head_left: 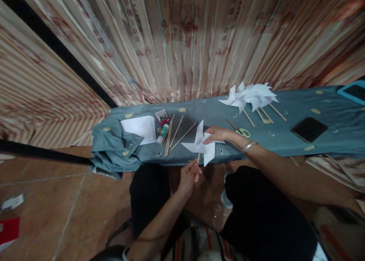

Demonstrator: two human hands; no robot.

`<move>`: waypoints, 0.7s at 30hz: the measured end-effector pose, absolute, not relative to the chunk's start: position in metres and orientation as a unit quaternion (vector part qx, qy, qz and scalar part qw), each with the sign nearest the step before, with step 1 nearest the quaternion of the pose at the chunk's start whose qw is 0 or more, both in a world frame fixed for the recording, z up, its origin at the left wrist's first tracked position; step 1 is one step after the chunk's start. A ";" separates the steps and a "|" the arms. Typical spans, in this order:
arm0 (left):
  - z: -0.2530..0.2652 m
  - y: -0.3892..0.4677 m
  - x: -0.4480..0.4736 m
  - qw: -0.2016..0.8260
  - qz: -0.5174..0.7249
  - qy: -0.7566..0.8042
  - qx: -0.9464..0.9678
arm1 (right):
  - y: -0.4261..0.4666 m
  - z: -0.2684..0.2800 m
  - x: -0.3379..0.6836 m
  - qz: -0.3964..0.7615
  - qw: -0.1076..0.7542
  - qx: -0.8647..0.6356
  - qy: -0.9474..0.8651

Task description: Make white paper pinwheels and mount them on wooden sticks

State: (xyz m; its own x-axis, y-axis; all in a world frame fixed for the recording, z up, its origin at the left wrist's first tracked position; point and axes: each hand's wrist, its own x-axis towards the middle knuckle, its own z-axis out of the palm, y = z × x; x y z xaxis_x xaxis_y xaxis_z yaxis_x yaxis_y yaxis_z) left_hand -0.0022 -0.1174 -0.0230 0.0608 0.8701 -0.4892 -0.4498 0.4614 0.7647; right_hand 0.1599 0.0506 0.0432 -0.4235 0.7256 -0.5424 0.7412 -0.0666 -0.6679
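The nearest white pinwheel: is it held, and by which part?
The left hand holds the pinwheel by its stick; the right hand touches its blades near the centre.

So a shiny, rounded, silver-coloured bangle [249, 145] is circling the wrist just behind the right hand [215, 134] and its grip. Below the grip, plain black cloth trousers [265, 211] are covering both legs, and a striped cloth top [199, 238] in orange, white and dark is peeking out between them. Both forearms [168, 215] are showing bare, pretty much.
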 end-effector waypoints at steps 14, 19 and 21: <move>-0.023 -0.117 0.000 0.742 0.443 0.493 0.101 | 0.075 0.046 0.136 -0.377 0.155 0.501 0.764; -0.012 -0.111 -0.003 0.760 0.406 0.501 0.078 | 0.074 0.047 0.137 -0.368 0.164 0.497 0.769; -0.007 -0.106 -0.001 0.772 0.386 0.498 0.078 | 0.072 0.047 0.138 -0.366 0.163 0.499 0.768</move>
